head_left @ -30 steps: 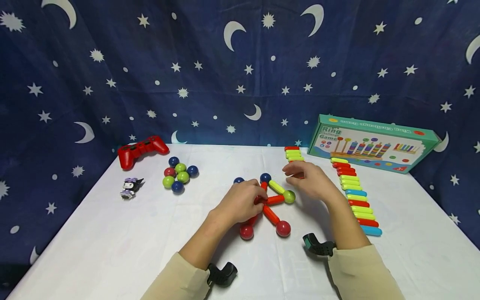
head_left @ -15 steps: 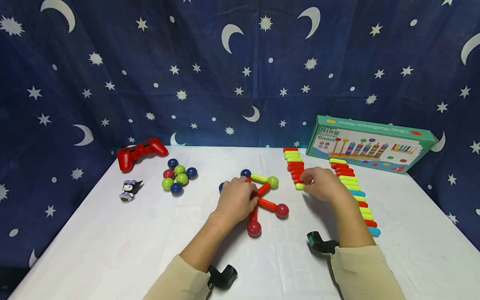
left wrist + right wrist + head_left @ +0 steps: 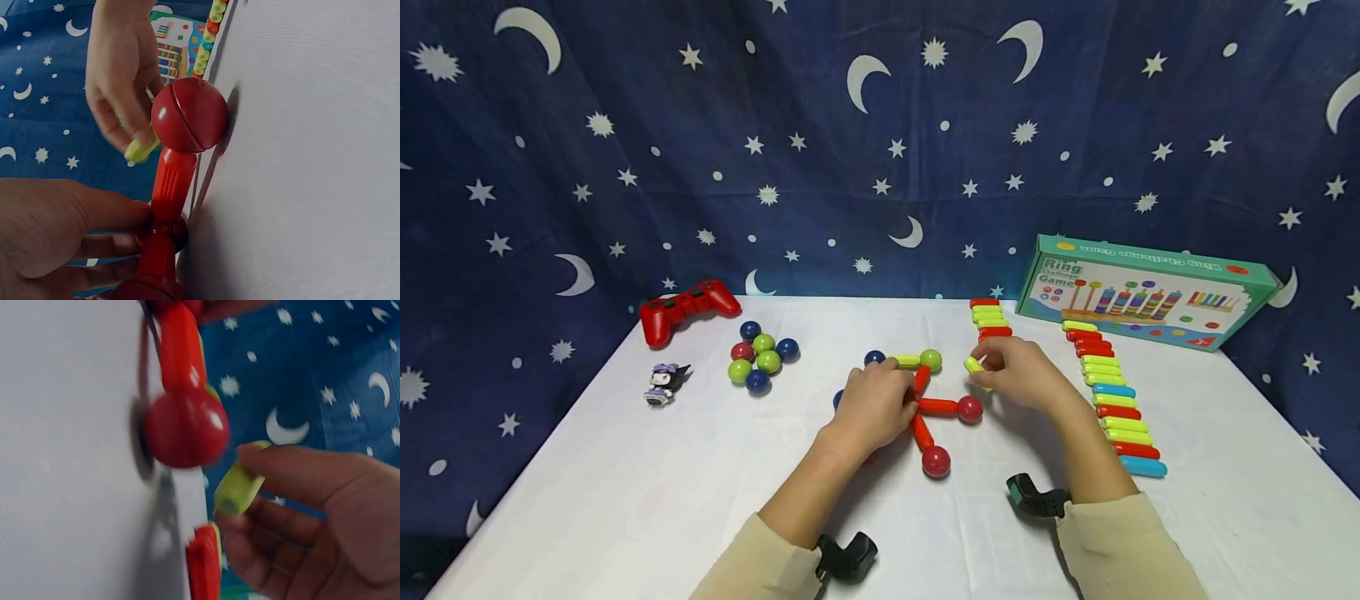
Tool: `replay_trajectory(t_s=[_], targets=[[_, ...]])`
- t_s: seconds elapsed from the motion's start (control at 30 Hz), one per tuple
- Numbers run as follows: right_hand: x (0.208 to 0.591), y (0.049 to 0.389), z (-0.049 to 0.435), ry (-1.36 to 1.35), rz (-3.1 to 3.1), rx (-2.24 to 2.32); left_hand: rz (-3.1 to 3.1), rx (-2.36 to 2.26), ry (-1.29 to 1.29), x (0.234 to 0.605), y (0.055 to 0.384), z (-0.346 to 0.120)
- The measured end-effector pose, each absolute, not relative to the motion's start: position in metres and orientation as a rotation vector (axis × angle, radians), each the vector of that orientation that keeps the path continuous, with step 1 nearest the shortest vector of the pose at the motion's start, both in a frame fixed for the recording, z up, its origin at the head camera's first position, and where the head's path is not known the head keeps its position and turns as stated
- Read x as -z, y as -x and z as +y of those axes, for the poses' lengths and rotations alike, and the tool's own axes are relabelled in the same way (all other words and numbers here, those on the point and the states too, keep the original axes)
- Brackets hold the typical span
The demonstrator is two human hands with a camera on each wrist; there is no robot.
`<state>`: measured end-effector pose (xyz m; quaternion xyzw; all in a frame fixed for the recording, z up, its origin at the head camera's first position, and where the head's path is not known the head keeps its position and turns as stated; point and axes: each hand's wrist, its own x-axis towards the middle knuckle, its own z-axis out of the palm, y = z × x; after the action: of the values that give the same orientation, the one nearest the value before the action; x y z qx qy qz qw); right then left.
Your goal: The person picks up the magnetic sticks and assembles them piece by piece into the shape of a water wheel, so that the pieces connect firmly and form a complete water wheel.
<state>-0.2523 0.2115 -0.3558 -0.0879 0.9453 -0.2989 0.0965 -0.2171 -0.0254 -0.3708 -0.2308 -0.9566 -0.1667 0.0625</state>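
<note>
My left hand [image 3: 876, 404] pinches the dark red hub ball [image 3: 176, 234] of a star-shaped ball-and-stick build. From the hub, red sticks [image 3: 938, 407] run out to balls, among them a red ball [image 3: 970, 409] and another red ball [image 3: 936, 462]. A yellow-green stick [image 3: 907, 361] joins a green ball [image 3: 931, 360] to a blue ball [image 3: 874, 357] on the far side. My hand covers part of the build's left side. To the right, my right hand [image 3: 1018, 373] holds a loose yellow-green magnetic stick [image 3: 240, 487] between thumb and fingers, above the table and apart from the build.
Loose balls [image 3: 768, 362] cluster at the left, by a small figurine [image 3: 662, 384] and a red game controller [image 3: 689, 311]. A short row of sticks [image 3: 988, 317] lies behind my right hand. A longer row [image 3: 1116, 412] lies at right, before a game box [image 3: 1142, 287].
My right hand reached the near end of the short row, took a yellow-green magnetic stick and came back left. The build has turned counterclockwise under my left hand.
</note>
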Motion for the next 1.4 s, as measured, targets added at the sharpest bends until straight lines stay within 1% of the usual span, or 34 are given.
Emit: replay_trajectory(t_s=[0.13, 0.27, 0.47, 0.67, 1.03, 1.27, 1.4], targets=[[0.361, 0.252, 0.193, 0.281, 2.787, 1.026, -2.906, 0.521, 0.745, 0.371, 0.217, -0.026], [0.367, 0.252, 0.184, 0.224, 2.789, 1.029, -2.91, 0.539, 0.765, 0.371, 0.217, -0.026], [0.37, 0.253, 0.182, 0.169, 2.757, 0.943, -2.913, 0.59, 0.793, 0.371, 0.218, -0.024], [0.371, 0.251, 0.181, 0.188, 2.693, 0.871, -2.909, 0.639, 0.829, 0.372, 0.218, -0.024], [0.377, 0.252, 0.178, 0.105, 2.743, 0.932, -2.977, 0.673, 0.881, 0.37, 0.218, -0.026], [0.381, 0.253, 0.178, 0.239, 2.793, 0.967, -2.971, 0.675, 1.039, 0.368, 0.219, -0.028], [0.379, 0.253, 0.181, 0.342, 2.793, 1.0, -2.969, 0.721, 1.074, 0.368, 0.22, -0.028]])
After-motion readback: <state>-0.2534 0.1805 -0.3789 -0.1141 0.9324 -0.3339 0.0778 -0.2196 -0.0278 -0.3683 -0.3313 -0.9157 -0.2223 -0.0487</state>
